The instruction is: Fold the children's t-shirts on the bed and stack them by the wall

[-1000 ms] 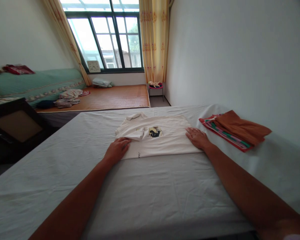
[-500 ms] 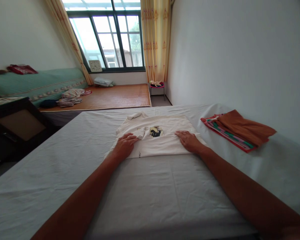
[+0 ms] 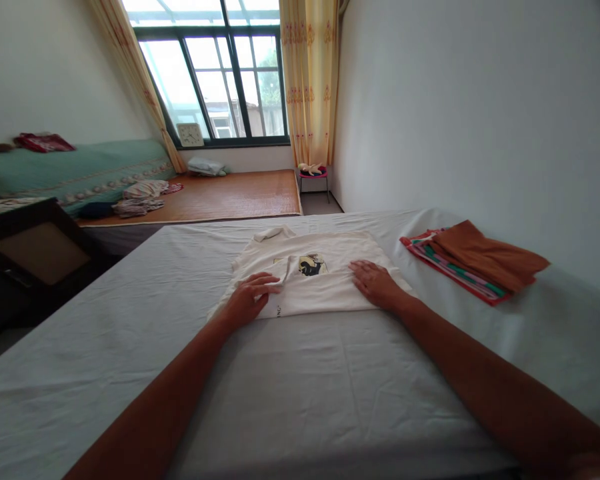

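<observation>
White sheet covers the bed (image 3: 330, 387) where our folded T-shirt (image 3: 325, 280) lies; left hand (image 3: 247, 300) and right hand (image 3: 377, 283) rest flat and open on it; soft, light, limp, best pinched at its edges

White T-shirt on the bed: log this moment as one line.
left hand: flat on white T-shirt, near-left edge | right hand: flat on near-right part | bed sheet: underneath | folded clothes: right, untouched

White T-shirt (image 3: 325, 280): soft matt cloth, smooth, small printed patch. Bed sheet (image 3: 300, 373): matt white woven cloth, finely creased. Folded clothes (image 3: 473, 260), far right: rust-brown plain cloth over striped cloth. Floor mat (image 3: 230, 195), far: woven, slight sheen.
</observation>
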A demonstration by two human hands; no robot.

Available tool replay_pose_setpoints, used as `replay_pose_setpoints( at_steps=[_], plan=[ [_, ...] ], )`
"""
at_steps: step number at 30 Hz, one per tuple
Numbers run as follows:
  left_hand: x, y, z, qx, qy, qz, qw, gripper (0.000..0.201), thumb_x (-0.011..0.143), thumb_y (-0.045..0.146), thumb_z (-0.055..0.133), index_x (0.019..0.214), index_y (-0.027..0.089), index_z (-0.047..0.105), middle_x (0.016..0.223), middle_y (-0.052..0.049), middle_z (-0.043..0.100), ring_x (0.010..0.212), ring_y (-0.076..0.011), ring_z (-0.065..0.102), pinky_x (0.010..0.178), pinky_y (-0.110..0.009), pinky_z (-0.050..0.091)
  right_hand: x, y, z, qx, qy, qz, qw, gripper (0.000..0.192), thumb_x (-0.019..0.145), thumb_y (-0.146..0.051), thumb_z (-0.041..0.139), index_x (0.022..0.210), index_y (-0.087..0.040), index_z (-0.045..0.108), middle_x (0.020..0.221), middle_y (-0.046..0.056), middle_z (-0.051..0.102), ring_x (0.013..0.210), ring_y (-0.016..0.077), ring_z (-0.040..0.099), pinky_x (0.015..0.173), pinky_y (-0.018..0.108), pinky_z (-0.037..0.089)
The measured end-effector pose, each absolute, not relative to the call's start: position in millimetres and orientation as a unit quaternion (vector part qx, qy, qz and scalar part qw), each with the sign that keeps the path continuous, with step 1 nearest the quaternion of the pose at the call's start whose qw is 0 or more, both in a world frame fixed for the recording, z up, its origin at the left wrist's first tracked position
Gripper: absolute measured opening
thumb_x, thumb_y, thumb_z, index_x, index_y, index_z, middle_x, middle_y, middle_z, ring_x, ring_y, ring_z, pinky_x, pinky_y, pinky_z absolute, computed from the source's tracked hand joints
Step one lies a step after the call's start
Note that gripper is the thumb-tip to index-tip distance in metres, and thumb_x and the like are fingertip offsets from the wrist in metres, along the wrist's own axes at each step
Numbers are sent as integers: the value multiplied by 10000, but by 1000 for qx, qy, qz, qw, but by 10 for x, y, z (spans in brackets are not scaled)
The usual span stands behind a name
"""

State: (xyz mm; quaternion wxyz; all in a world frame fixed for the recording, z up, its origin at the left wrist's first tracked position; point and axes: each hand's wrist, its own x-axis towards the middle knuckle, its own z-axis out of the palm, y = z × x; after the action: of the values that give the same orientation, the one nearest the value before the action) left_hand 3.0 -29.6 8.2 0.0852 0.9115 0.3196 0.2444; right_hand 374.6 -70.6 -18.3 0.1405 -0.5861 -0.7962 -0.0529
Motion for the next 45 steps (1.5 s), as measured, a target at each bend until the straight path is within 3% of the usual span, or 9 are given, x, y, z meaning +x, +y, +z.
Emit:
replay_pose_setpoints(
  at_steps=[3,7,16,23,28,33,41,45],
  plan=[
    [62,-306,61,891,361,266,66,381,930,259,378,1231,229,609,1341,-51,572,1306,-206,439,1111,-425,352,3477,-805,-137,-519,-840,-33,156,512,979,-385,329,1443,-181,402,1489,85,403,1401,226,299,1135,428,266],
    [73,-294,-93,883,442,152,44,580,938,425,394,1427,112,394,1471,-157,414,1379,-278,342,1127,-479,295,3233,-889,-125,-474,-872,21,125,547,986,-483,274,1474,-248,346,1520,37,354,1410,208,283,1146,415,235],
    [23,-284,-159,892,437,118,23,544,964,467,322,1413,180,433,1480,-107,417,1396,-244,318,1145,-456,254,3893,-646,-242,-621,-781,-4,64,566,975,-525,203,1484,-299,312,1536,15,323,1417,217,271,1146,448,204],
    [-3,-326,-116,894,433,110,30,533,970,449,297,1417,189,427,1485,-91,414,1399,-238,312,1148,-452,239,4406,-556,-302,-753,-651,-63,80,552,977,-471,237,1416,-201,434,1483,79,415,1365,257,355,1105,488,275],
    [4,-327,-117,893,436,110,25,530,966,442,298,1419,197,423,1485,-76,417,1401,-229,308,1152,-436,234,3951,-654,-201,-634,-742,-138,169,520,980,-391,290,1400,-131,454,1475,121,418,1405,255,285,1137,461,241],
    [12,-327,-115,891,443,97,21,524,964,427,296,1427,212,413,1494,-59,404,1407,-218,295,1163,-419,218,3285,-777,-197,-469,-874,-20,125,540,987,-485,252,1461,-257,374,1509,14,373,1397,200,314,1143,389,268],
    [9,-336,-102,890,446,91,24,524,963,423,299,1432,216,404,1497,-56,400,1406,-223,296,1164,-421,213,3921,-501,-332,-644,-761,-26,79,569,985,-458,208,1445,-186,401,1511,56,362,1394,217,323,1148,422,256],
    [6,-328,-114,890,446,94,23,523,964,424,298,1433,217,402,1496,-54,402,1404,-228,301,1162,-422,218,3875,-516,-307,-663,-739,-63,102,543,982,-411,245,1405,-144,456,1485,90,404,1399,235,311,1150,431,248]
  ],
)
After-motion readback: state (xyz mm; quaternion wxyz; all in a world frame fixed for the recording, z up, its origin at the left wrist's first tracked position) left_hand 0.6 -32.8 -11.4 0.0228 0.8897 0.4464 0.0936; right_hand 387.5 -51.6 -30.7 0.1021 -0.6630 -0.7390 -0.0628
